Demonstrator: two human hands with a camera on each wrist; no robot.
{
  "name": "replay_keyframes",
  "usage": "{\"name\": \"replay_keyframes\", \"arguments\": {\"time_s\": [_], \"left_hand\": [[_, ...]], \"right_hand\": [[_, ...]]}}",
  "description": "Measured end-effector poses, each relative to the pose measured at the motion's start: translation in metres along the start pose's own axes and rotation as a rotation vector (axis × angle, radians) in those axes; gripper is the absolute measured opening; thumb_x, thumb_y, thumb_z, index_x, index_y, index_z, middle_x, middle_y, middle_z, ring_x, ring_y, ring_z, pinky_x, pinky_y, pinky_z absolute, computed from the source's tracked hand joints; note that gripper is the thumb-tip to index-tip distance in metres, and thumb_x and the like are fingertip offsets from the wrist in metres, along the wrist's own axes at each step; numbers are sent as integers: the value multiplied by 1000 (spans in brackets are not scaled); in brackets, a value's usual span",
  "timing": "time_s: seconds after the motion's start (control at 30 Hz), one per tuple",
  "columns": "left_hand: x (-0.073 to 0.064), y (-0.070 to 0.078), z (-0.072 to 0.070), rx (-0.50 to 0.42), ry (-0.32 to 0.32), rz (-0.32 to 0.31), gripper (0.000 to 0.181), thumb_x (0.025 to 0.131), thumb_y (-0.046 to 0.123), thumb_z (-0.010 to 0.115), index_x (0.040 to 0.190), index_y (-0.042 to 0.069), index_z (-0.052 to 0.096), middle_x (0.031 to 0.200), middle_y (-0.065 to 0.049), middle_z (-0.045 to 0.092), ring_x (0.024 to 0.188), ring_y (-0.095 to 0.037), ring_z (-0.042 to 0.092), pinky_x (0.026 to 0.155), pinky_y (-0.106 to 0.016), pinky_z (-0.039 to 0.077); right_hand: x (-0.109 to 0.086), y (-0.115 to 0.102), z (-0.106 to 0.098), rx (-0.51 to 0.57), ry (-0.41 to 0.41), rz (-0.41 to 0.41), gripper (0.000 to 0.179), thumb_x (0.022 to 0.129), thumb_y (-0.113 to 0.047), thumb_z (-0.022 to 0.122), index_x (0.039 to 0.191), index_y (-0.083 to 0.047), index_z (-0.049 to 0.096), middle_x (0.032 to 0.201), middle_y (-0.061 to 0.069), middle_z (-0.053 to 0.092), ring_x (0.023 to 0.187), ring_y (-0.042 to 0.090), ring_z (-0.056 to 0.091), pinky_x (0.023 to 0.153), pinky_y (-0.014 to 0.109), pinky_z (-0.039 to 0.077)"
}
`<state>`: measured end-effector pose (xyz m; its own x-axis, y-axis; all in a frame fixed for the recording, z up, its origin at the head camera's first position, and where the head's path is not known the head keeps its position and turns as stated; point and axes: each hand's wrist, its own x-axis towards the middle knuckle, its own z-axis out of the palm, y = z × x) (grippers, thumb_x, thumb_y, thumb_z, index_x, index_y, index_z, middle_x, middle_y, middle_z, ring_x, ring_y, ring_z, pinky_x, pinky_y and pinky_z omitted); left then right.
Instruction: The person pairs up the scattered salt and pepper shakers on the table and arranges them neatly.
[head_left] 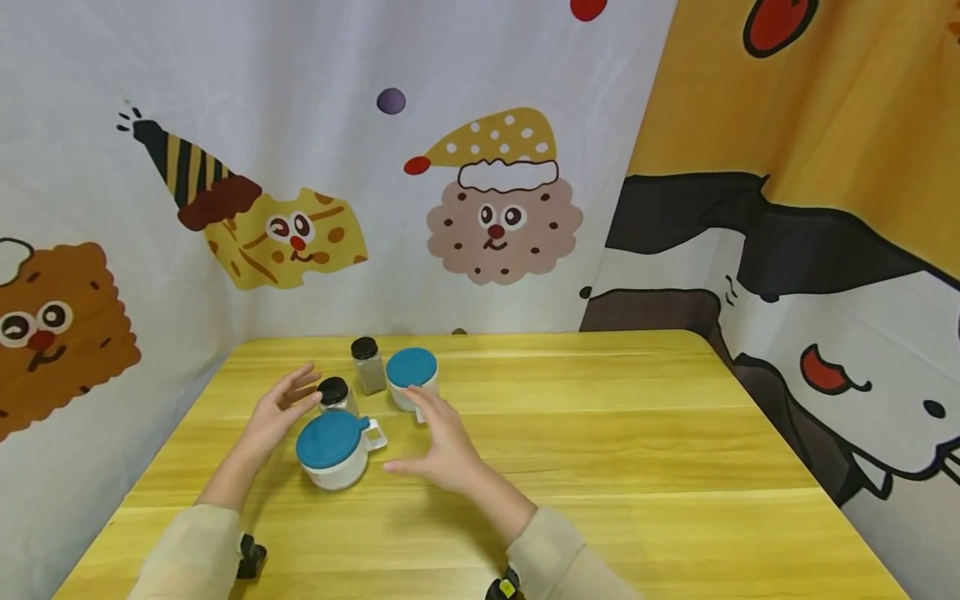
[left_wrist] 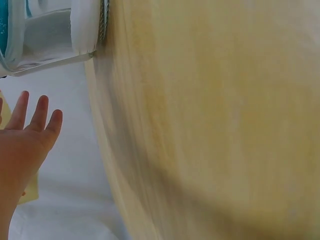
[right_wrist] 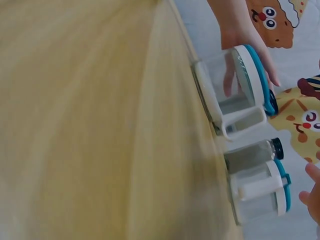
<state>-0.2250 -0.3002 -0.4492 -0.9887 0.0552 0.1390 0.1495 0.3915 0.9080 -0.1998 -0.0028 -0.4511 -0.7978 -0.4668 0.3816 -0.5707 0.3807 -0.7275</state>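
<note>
In the head view, a clear jar with a blue lid and white handle (head_left: 330, 442) stands at the front left. Behind it is a small bottle with a black cap (head_left: 333, 392). Farther back are a second black-capped bottle (head_left: 367, 367) and another blue-lidded handled jar (head_left: 412, 371). My left hand (head_left: 281, 414) is raised beside the nearer bottle, fingers spread; whether its fingertips touch the cap cannot be told. To the right of the front jar, my right hand (head_left: 446, 446) hovers with thumb and fingers apart, holding nothing. Its fingertips overlap the rear jar from this angle.
All the containers stand on the left half of a yellow wood-grain table (head_left: 600, 433). A curtain with cartoon prints (head_left: 337, 108) hangs behind the table's far edge and along its sides. Bare tabletop extends to the right of my right hand.
</note>
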Motion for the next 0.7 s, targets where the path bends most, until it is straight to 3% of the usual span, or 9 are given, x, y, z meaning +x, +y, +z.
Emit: {"name": "replay_keyframes", "arguments": {"time_s": [0.27, 0.7], "left_hand": [[3, -5, -1, -26, -34, -22, 68, 97, 31, 59, 152, 9, 26, 146, -21, 38, 129, -37, 38, 86, -15, 39], [6, -10, 1, -57, -47, -34, 65, 98, 26, 58, 151, 6, 26, 145, -22, 38, 128, -36, 38, 86, -17, 40]], "right_hand": [[4, -4, 19, -58, -7, -26, 99, 68, -44, 85, 149, -24, 32, 153, -4, 28, 138, 20, 26, 106, 53, 27], [8, -1, 42, -113, -35, 23, 99, 67, -52, 83, 148, -23, 33, 151, -2, 31, 136, 21, 31, 104, 51, 30]]}}
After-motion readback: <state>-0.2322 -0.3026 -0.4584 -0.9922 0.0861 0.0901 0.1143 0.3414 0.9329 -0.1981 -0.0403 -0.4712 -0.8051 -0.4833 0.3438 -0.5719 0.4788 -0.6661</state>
